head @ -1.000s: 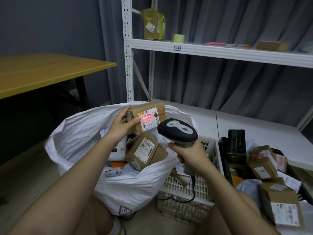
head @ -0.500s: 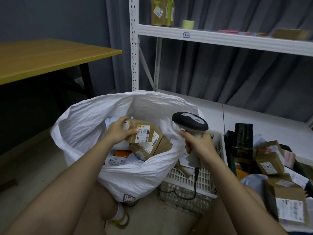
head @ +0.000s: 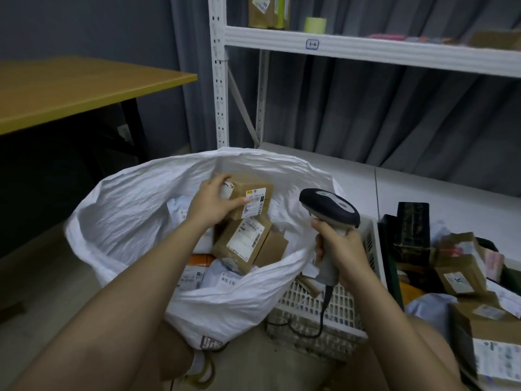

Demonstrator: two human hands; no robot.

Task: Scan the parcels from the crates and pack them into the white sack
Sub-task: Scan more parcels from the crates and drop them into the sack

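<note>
Dim, soft light; blurred, warped edges.

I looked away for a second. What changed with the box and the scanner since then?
The left hand brought the small box down from in front of the scanner into the mouth of the white sack; the red scan light on its label is gone. The hand still grips the box, and the right hand still holds the scanner.

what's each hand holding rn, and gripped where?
Left hand grips a small cardboard parcel by its left end, over the white sack. Right hand holds the barcode scanner by its handle.
</note>
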